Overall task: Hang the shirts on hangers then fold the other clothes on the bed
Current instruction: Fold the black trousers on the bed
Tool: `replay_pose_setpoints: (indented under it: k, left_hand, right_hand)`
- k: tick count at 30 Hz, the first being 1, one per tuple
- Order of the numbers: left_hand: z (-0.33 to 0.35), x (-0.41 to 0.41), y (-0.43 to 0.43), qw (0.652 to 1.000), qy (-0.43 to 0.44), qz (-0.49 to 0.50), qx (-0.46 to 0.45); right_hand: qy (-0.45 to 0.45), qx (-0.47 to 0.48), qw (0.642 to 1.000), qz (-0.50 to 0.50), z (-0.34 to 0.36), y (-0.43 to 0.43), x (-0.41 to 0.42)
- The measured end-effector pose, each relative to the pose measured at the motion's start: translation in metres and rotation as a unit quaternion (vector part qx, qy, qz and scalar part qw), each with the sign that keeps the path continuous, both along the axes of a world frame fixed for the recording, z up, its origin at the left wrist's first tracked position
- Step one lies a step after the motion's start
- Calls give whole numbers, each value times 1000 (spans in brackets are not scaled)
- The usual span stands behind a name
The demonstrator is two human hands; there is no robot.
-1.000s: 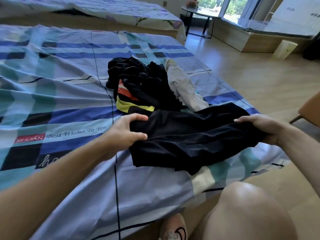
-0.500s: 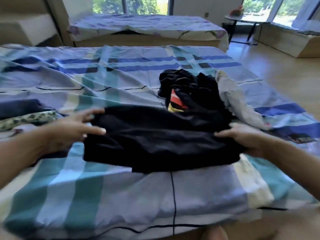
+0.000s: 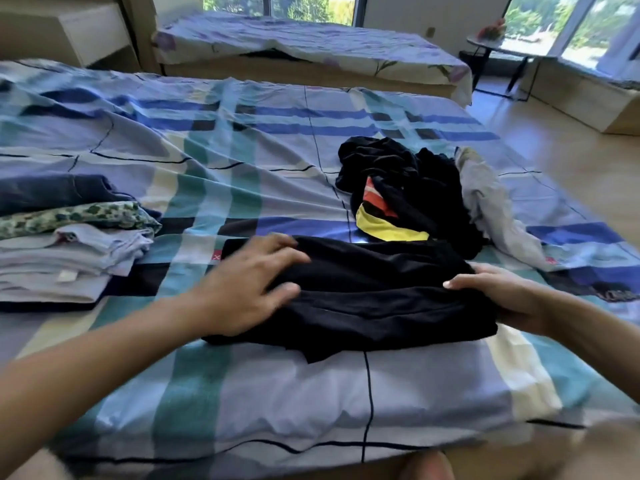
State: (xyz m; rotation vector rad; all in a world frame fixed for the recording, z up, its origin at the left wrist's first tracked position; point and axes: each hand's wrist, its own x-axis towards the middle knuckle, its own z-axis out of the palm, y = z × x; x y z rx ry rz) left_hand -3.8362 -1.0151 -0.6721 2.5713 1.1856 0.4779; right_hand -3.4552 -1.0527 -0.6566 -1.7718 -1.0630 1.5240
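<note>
Fingers of the left hand lie stretched and slightly spread over the left end of the black garment, pressing down on the cloth rather than curling round it, though the hand is a little blurred. At the opposite end the right hand grips the fabric, its thumb laid on top and the edge of the cloth running in under the palm; how the remaining fingers sit beneath cannot be told. The black garment lies crosswise near the front edge of the bed, loosely doubled over, with a rumpled corner hanging toward the viewer. The bed's cover is checked in blue, teal and lilac. Just behind the garment, and touching it, sits a heap of unfolded clothes, mostly black with a red and a yellow panel showing. A pale grey garment sprawls against the heap's right side. Well apart to the left rests a folded stack: pale lilac pieces nearest, a green camouflage-patterned one behind them, and a navy one behind that. Beyond the bed stands a second bed under a flowered cover, and a small round table stands near the window on the wooden floor.
</note>
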Motion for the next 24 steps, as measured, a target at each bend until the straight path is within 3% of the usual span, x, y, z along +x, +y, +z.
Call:
replay_pose_setpoints:
  k: [2, 5, 6, 8, 10, 11, 13, 16, 17, 19, 21, 24]
  left_hand:
    - [-11, 30, -13, 993, -7, -109, -53]
    - [-32, 56, -36, 961, 120, -140, -207]
    - [-30, 58, -38, 951, 114, -138, -251]
    - [-10, 63, -31, 926, -46, -102, -361]
    - [12, 54, -14, 856, -259, 17, -448]
    - [20, 46, -6, 816, -325, 60, -475]
    - [29, 26, 11, 747, -411, 104, -512]
    - [38, -2, 24, 690, -453, 121, -551]
    - [38, -9, 25, 683, -453, 127, -559]
    - [29, -19, 26, 715, -424, 171, -529]
    - [12, -27, 30, 761, -396, 257, -445]
    - [-11, -41, 41, 798, -343, 325, -374]
  right_hand:
    - [11, 23, 1000, -17, 10, 2, -7]
    - [-7, 43, 999, -20, 29, 5, -28]
    - [-20, 50, 998, -11, 38, 7, -40]
    - [-58, 62, 996, -1, 57, 9, -62]
    - [-89, 96, 991, 21, 73, 16, -91]
    - [-115, 117, 986, 34, 79, 20, -106]
    - [-162, 147, 972, 82, 88, 26, -143]
    - [-104, 155, 966, 181, 86, 31, -193]
    - [-82, 146, 960, 222, 82, 32, -208]
    - [-89, 150, 944, 280, 66, 38, -222]
    - [-131, 199, 933, 270, 42, 48, -220]
    - [-222, 287, 901, 238, 9, 55, -200]
